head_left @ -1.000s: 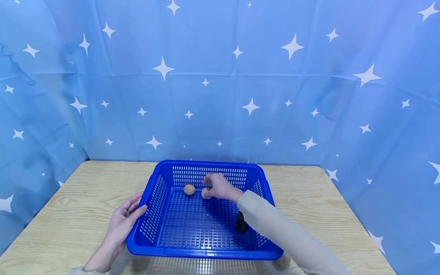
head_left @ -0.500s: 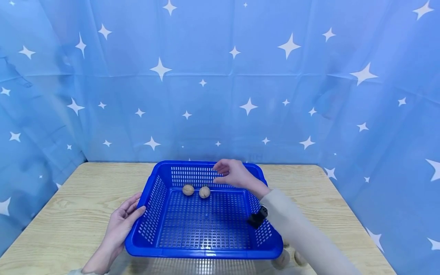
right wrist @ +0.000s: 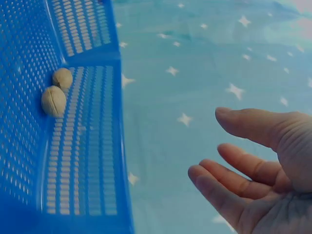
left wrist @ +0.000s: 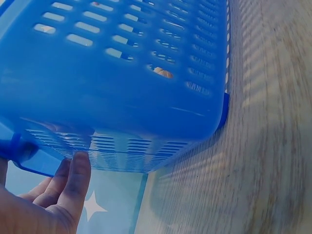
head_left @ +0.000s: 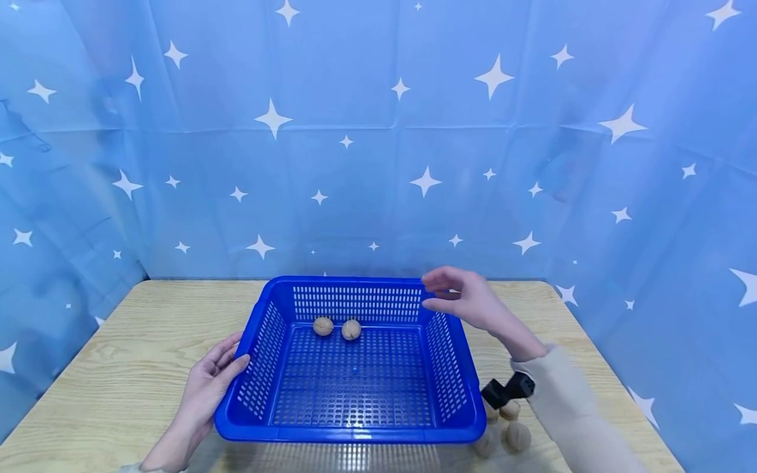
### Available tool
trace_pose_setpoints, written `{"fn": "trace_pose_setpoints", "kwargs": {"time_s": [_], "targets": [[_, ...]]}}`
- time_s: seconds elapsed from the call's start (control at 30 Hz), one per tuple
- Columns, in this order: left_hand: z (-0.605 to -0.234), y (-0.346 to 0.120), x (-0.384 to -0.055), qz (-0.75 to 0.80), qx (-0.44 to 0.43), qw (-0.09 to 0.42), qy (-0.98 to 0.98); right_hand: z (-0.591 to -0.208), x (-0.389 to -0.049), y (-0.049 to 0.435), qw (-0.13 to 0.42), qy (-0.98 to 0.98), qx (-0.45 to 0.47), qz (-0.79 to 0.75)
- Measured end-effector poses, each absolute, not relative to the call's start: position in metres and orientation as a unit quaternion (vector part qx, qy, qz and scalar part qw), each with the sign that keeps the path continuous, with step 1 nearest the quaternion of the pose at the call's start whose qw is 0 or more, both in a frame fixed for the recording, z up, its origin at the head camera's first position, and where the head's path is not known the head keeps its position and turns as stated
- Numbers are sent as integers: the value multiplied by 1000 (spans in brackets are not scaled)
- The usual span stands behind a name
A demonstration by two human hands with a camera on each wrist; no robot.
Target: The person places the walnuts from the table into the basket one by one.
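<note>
A blue plastic basket [head_left: 355, 433] with slotted walls stands on the table. My left hand [head_left: 209, 384] grips its left rim, thumb on top and fingers against the outside wall, as the left wrist view also shows in part. Inside, near the back wall, a walnut [head_left: 322, 326] and a second walnut [head_left: 351, 330] lie side by side. Above the basket's back right corner is my right hand [head_left: 464, 299], fingers spread from the thumb and holding nothing. Several loose walnuts [head_left: 518, 435] lie on the table by the basket's front right corner, some partly hidden by its rim.
The wood-grain table [head_left: 148, 335] ends at the back against a blue curtain [head_left: 355, 197] with white stars, which also hangs along both sides. A small black camera [head_left: 508, 389] on my right wrist overlaps the loose walnuts in the head view.
My right hand has let go of the second walnut at the back of the basket, lifted and moved right. More loose walnuts now show. The left hand stays on the rim.
</note>
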State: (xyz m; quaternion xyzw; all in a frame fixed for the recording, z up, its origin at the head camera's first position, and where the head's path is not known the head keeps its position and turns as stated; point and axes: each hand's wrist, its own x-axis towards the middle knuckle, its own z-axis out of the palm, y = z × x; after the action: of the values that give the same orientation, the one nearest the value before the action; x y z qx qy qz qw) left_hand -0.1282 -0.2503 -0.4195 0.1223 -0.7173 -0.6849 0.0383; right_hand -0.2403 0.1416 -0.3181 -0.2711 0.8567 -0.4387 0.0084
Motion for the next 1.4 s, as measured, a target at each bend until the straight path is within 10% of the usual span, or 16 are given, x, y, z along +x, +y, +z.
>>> {"fn": "trace_pose_setpoints", "kwargs": {"time_s": [0.8,1.4], "targets": [[-421,-252,-129,-691,131,32,-710,-389,-187,243,-3,859,-176,-482],[-419,-250,-129,-686,128,37,-715,-446,-169,268,87,866,-145,-471]]}}
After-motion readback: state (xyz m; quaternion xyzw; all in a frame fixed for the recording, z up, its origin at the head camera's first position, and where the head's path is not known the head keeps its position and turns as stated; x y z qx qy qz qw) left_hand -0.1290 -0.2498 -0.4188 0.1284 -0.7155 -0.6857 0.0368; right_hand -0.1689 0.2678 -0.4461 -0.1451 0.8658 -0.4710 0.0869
